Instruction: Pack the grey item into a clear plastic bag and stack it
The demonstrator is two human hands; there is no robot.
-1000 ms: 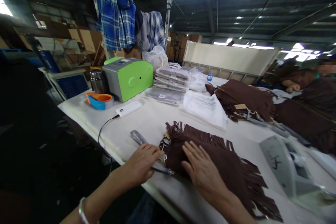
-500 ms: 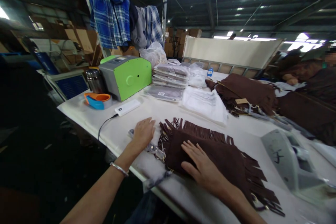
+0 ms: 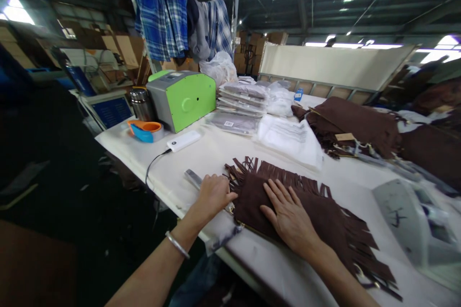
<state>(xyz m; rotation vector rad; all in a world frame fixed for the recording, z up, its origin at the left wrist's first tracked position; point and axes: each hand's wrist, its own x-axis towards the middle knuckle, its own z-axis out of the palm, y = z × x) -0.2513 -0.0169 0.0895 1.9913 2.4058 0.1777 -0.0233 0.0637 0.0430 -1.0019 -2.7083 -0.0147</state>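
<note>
A dark brown fringed bag (image 3: 324, 220) lies flat on the white table (image 3: 223, 151), its zipper edge toward me. My right hand (image 3: 290, 218) rests palm down on the bag, fingers stretched out and slightly apart. At the bag's left end, my left hand (image 3: 215, 195) is closed, fingers curled round a plastic-wrapped strap (image 3: 193, 178), with the thumb pointing at the bag. The strap sticks out past the far side of the hand; its middle is hidden under the fingers. A clear plastic wrapping with something dark inside (image 3: 224, 240) hangs at the table's front edge.
A green-and-grey machine (image 3: 190, 100), a steel flask (image 3: 141, 104), a tape roll (image 3: 158, 135) and a white power bank (image 3: 183, 141) stand left. Behind are bagged packs (image 3: 241, 100) and white plastic bags (image 3: 288, 139). More brown bags (image 3: 355, 122) and a grey-white device (image 3: 399, 220) sit right.
My left hand has moved toward me and closed over the strap; its fingers were stretched out before. My right hand stays flat on the bag. The view has shifted slightly left.
</note>
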